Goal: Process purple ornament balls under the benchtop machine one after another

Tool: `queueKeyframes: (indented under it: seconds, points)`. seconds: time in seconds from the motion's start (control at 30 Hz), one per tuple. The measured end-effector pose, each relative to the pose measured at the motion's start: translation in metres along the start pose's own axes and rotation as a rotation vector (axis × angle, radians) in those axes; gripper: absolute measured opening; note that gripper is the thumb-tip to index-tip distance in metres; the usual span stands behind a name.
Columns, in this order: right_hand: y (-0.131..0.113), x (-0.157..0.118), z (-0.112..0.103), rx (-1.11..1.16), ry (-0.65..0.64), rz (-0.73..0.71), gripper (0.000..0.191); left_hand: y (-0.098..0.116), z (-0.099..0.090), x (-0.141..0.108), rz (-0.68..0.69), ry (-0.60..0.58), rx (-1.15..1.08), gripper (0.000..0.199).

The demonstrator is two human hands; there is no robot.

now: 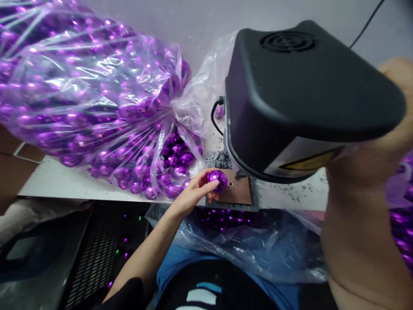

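Note:
My left hand pinches a shiny purple faceted ball between thumb and fingers. The ball is held over a brown plate with a small hole, which lies on a grey base at the table's front edge. Above and to the right looms a black machine housing with a round vent on top and a yellow warning label on its side. Against the far right side of that housing is my right hand; its fingers are hidden, so what it grips does not show.
A large clear bag packed with purple balls fills the left of the white table. Below the table edge, an open plastic bag over my lap holds more balls. A black grated crate stands lower left.

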State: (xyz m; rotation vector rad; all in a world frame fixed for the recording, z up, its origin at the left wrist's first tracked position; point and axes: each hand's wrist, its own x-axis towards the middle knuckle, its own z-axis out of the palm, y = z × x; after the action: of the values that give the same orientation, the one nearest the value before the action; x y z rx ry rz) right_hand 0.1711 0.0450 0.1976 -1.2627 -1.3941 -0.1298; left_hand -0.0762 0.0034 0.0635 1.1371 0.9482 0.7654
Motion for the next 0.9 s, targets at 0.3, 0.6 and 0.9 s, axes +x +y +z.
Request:
queueKeyframes:
  seconds: [0.3,0.6,0.9]
  points:
    - [-0.011,-0.001,-0.001,-0.022,-0.081,0.039,0.040,-0.026,0.008,0.032,0.079,0.066,0.245,0.047]
    - [-0.008,-0.001,0.003,0.080,-0.056,-0.027,0.035,-0.045,0.007,0.029,0.292,0.123,0.515,0.046]
    - [-0.013,0.001,0.000,0.061,-0.071,0.019,0.034,-0.046,0.013,0.038,0.568,0.080,0.895,0.043]
